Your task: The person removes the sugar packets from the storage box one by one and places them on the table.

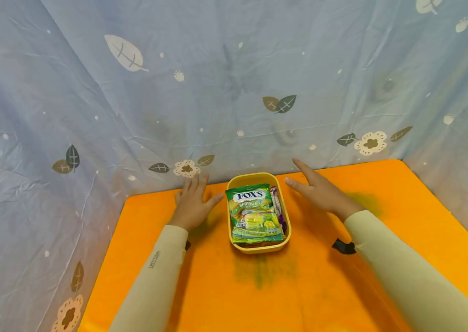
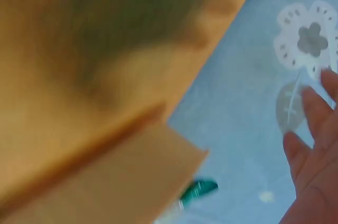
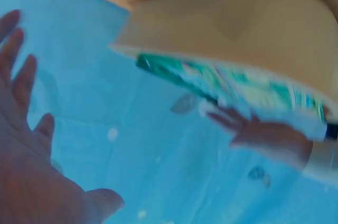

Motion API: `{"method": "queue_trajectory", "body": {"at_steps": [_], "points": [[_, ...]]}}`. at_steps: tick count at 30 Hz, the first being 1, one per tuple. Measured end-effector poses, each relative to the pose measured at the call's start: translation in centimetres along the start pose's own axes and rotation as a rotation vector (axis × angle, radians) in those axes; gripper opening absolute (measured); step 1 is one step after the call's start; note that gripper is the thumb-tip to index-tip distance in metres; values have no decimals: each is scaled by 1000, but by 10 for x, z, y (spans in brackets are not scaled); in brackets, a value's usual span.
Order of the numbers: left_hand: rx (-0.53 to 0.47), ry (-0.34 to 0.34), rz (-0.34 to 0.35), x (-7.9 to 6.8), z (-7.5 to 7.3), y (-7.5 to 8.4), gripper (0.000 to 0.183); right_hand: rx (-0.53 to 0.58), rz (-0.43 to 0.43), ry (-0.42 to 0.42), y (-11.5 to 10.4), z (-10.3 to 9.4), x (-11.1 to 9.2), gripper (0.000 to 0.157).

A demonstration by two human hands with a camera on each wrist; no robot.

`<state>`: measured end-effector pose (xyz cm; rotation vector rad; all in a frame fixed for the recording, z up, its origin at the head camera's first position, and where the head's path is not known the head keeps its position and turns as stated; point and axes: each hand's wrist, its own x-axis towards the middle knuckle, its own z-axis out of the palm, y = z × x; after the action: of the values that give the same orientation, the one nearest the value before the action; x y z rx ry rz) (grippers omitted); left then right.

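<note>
A yellow rectangular basket [image 1: 260,250] with rounded corners stands on the orange table. Inside it lie a green Fox's Spring Tea candy bag [image 1: 247,203], a smaller yellow-green packet [image 1: 259,222] over its lower half, and a purple packet [image 1: 276,203] along the right side. My left hand [image 1: 192,204] hovers left of the basket, fingers spread, apart from it. To the right, my right hand [image 1: 321,190] is held with straight fingers, also off the basket and holding nothing. The right wrist view shows the basket's side wall [image 3: 237,23] with green packaging above its rim.
An orange table [image 1: 300,290] carries the basket and bears dark greenish smudges. Blue-grey curtains [image 1: 217,92] with leaf and flower prints hang close behind it and at both sides. Black straps [image 1: 343,246] show at the wrists.
</note>
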<state>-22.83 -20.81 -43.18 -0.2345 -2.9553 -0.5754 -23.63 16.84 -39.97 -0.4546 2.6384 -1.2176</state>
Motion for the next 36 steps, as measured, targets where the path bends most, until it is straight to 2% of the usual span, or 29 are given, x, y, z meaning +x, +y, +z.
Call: {"method": "queue_trajectory", "body": {"at_steps": [5,10,12,14,16,20,23,27,28,32,36], "points": [[-301,-75,-44,-4,-6,11,82,299,-17,-116,-13,1,-3,64],[-405,-104,-133,-6,-7,16,79,478,-1,-237,-26,5,-3,63],[-435,-128,-173,-6,-6,18,79,502,27,-285,-29,8,-2,66],[-472,-167,-183,-4,-2,21,79,514,70,-303,-32,11,-2,70],[-496,-195,-175,0,2,26,76,509,111,-298,-33,12,-3,75],[-518,-206,-156,4,9,31,70,497,163,-297,-37,17,-3,82],[-651,-269,-179,1,11,30,68,500,177,-319,-43,24,0,84],[-926,-415,-233,-4,11,29,73,512,185,-335,-49,34,5,84],[-963,-435,-245,-5,10,30,74,512,187,-336,-50,36,7,84],[-1041,-480,-298,-7,14,32,76,528,190,-347,-52,43,12,82],[-1081,-512,-312,-8,21,33,70,536,208,-325,-50,46,13,82]]}}
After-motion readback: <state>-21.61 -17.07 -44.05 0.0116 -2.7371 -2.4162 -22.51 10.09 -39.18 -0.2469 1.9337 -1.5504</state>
